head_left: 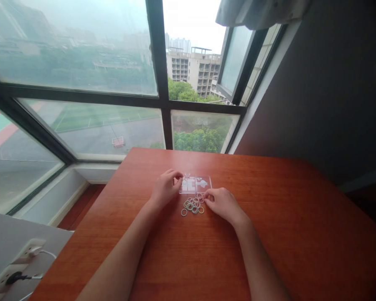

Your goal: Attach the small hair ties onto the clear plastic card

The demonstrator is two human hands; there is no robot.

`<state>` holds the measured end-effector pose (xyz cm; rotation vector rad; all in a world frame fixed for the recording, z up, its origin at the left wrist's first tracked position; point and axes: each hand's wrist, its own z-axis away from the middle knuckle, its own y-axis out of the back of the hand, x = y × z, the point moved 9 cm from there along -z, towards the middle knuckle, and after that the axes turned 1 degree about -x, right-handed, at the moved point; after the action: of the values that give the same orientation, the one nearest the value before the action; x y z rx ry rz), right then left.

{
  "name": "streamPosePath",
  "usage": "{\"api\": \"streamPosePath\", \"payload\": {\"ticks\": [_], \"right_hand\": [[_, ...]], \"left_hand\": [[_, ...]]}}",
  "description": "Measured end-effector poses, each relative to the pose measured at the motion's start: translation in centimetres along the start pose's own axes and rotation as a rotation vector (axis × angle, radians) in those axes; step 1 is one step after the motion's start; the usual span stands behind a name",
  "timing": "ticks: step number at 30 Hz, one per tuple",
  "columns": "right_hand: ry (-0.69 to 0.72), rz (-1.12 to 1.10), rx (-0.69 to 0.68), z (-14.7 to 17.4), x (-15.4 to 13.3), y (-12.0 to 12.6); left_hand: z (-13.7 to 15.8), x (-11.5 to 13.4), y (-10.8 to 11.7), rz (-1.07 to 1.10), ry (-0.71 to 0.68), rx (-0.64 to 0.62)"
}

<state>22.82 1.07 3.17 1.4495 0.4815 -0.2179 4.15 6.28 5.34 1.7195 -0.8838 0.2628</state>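
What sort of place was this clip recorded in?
Probably an indoor room on an upper floor, perhaps at a school: a reddish wood-grained table stands by large windows that look down on a marked sports field.

Daylight comes through dark-framed windows (81,54) behind a reddish-brown wooden table (285,217), beside a shadowy grey wall (326,83).

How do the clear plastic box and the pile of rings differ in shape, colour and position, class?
The clear plastic box is rectangular; the pile of rings is made of round loops. The box is see-through, while the rings show pale tints, including green and yellow. The box lies farther from the camera than the pile. Both rest on the reddish-brown table.
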Motion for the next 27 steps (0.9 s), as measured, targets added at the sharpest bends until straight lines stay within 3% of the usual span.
{"api": "streamPosePath", "payload": {"ticks": [7, 11, 17, 23, 27], "right_hand": [[0.036, -0.118, -0.071, 0.2, 0.3, 0.0], [-0.033, -0.034, -0.002, -0.1, 0.8, 0.4], [-0.064, 0.105, -0.036, -0.1, 0.4, -0.4], [-0.051, 0.066, 0.03, -0.1, 0.5, 0.1], [-0.046, -0.013, 0.15, -0.2, 0.7, 1.2]], "left_hand": [[0.0, 0.0, 0.0, -0.008, 0.005, -0.009], [0.0, 0.1, 0.0, -0.012, 0.005, -0.011], [0.1, 0.3, -0.1, -0.005, 0.001, -0.007], [0.2, 0.7, -0.1, 0.005, -0.011, -0.007], [0.1, 0.8, 0.1, 0.006, -0.007, -0.006]]}}
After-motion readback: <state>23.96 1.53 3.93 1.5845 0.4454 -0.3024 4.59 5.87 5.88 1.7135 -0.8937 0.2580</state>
